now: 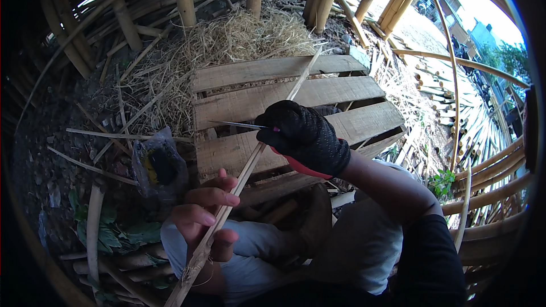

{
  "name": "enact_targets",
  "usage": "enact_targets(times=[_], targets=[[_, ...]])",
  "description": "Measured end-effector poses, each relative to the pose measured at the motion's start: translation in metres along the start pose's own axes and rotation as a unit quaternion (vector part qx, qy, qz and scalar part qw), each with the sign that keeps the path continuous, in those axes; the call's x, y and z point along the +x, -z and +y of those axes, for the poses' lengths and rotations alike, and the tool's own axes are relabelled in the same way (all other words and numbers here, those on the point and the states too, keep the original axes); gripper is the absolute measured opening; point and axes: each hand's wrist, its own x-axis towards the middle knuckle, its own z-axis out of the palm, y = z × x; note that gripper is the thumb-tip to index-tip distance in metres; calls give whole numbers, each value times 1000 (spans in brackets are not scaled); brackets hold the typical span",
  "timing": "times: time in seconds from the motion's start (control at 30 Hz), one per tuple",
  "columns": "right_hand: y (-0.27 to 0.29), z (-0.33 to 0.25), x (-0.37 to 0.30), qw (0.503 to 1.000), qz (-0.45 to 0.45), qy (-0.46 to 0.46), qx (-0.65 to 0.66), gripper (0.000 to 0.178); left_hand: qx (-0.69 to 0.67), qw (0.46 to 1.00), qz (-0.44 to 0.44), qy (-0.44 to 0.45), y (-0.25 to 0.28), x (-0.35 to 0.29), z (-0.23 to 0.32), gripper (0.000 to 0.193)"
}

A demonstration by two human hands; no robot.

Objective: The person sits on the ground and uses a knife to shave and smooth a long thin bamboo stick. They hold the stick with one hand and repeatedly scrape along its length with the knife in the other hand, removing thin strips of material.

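Over a wooden pallet (318, 92), left hand (205, 216) holds bamboo strip (256, 159)

A wooden pallet (284, 99) of weathered planks lies on the bare earth floor (51, 153), its boards running crosswise with dark gaps between them. Behind it, dry straw (239, 37) is heaped on the ground and spills onto the pallet's far edge and left side. Thin bamboo slivers (102, 133) lie scattered over the dirt to the left. Just beside the pallet's left corner sits a crumpled clear plastic bag (159, 167) with something yellow and dark inside. Nearer, green leaves (122, 230) lie on the soil next to short bamboo pieces (94, 224). To the right, cut bamboo lengths (441, 88) are spread across the ground.
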Motion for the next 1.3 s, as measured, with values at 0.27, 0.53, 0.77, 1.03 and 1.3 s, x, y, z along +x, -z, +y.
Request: enact_targets(times=[0.27,0.53,0.77,1.03,1.3], targets=[[4,-2,-2,999,-24,-7,-42,19,100,977,-158,103,23,21,4,28],[-5,3,-8,999,-24,26,-15,23,-219,962,-92,137,22,8,-37,28],[-5,12,-9,998,-18,53,-34,22,-299,838,40,455,0,8,-19,47],[1,-2,-9,996,-35,42,-70,19,-787,416,-84,448,15,-2,-14,39],[-2,8,-21,992,-1,39,-124,13,-767,421,-6,485,19,8,2,43]])
